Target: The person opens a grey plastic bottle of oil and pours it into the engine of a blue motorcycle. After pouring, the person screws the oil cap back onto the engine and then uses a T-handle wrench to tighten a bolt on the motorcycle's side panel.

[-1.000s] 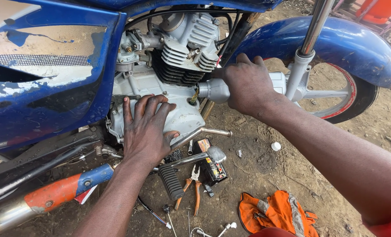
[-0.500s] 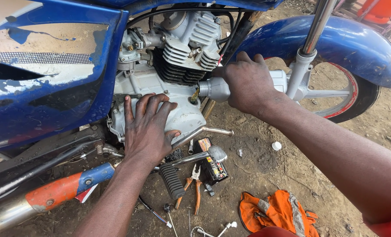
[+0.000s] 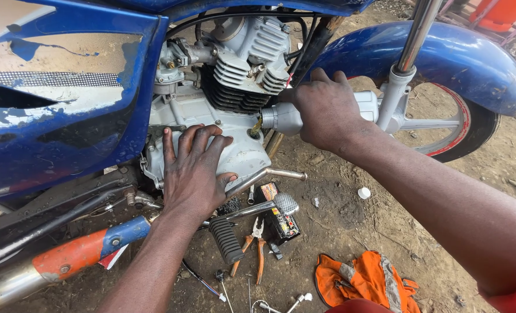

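A person's left hand [image 3: 193,174] lies flat, fingers spread, on the grey engine cover [image 3: 234,130] of a blue motorcycle [image 3: 66,116]. Just right of it, the right hand [image 3: 327,107] grips a tipped grey bottle [image 3: 287,119], its neck at a hole in the top of the cover. Below, orange-handled pliers [image 3: 255,246] and an orange cloth [image 3: 365,278] lie on the dirt, the front wheel [image 3: 472,130] at far right.

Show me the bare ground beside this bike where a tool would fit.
Freest is the dirt between the white cap, the orange rag and the front wheel. Under the engine it is crowded: pliers, footpeg, a small black box and cables. The left hand covers the engine cover; the right hand tilts a grey bottle.
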